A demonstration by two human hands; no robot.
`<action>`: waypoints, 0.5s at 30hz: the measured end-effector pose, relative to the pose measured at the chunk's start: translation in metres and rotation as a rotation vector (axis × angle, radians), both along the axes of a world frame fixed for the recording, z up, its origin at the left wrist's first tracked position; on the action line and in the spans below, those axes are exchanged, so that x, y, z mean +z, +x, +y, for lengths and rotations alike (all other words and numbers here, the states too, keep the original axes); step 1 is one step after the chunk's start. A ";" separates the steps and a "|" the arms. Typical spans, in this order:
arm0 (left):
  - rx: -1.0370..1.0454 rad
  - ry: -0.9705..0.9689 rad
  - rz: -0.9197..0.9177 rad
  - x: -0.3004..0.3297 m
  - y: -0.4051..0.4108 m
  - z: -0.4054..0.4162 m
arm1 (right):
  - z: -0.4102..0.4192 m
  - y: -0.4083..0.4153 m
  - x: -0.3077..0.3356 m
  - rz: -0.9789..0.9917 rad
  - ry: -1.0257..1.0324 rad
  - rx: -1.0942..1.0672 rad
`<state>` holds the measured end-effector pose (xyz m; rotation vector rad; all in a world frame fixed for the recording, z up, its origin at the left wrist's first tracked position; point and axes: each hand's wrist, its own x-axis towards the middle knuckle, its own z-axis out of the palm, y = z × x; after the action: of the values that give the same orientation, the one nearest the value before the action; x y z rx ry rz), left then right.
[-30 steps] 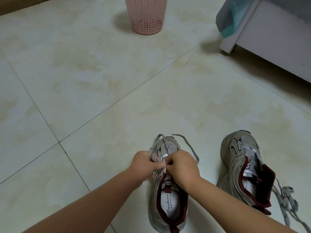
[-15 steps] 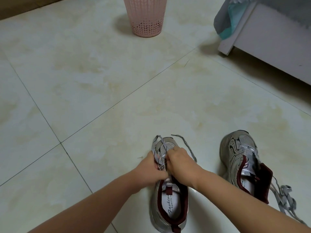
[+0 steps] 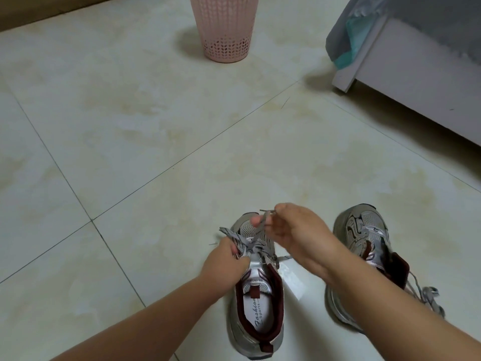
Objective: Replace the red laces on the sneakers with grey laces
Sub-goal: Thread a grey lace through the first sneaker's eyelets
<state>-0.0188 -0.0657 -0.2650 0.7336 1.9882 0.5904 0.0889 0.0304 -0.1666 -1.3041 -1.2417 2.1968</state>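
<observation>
Handling notes, starting with the grey lace (image 3: pixel 256 234): it is a flat woven strip, limp and light, judged to have no stiffness of its own and to slide readily through an eyelet unless kept under tension. It crosses over the front eyelets of the near sneaker (image 3: pixel 256 303), which stands on the floor (image 3: pixel 130 126) close to the person, toe pointing away.

The right hand (image 3: pixel 294 235) holds one end of the lace raised above the toe, pinched between thumb and fingers (image 3: pixel 257 222) close to the hardened tip. That tip is judged the proper place to take hold for threading, being the only firm part. The left hand (image 3: pixel 226 264) has its fingers curled round the other run of lace at the left side of the eyelets; the free end sticks out above the knuckles. Whether it also steadies the tongue cannot be told.

The near sneaker looks light and soft-sided, with a padded dark red collar; it is likely to shift on the smooth tile if the lace is pulled hard without a bracing hand.

The second sneaker (image 3: pixel 364 259) stands just to the right, partly behind the right forearm, with a loose grey lace (image 3: pixel 429 298) trailing beside it. No red lace is visible.

Further out, a pink basket (image 3: pixel 225 29) stands near the far edge, and white furniture (image 3: pixel 421 82) fills the far right corner.
</observation>
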 end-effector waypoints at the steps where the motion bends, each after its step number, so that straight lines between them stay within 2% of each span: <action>1: -0.004 -0.004 0.021 0.000 0.000 0.001 | -0.002 -0.003 -0.005 0.073 -0.104 -0.085; 3: -0.013 -0.015 0.058 0.000 0.000 0.001 | -0.001 -0.002 -0.012 0.061 -0.119 -0.165; 8: 0.004 -0.044 0.077 -0.001 0.000 0.001 | 0.028 0.016 0.012 -0.218 0.291 -0.278; 11: 0.045 -0.058 0.083 -0.001 0.002 0.000 | 0.061 0.040 0.057 -0.179 0.494 -0.475; 13: 0.057 -0.048 0.076 0.000 0.003 0.001 | 0.072 0.056 0.080 -0.088 0.531 -0.562; 15: 0.047 -0.036 0.079 0.002 0.005 0.002 | 0.069 0.064 0.087 -0.090 0.570 -0.584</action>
<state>-0.0135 -0.0642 -0.2630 0.6989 2.0886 0.5599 0.1532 0.0999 -0.0799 -1.3061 -1.1952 1.2762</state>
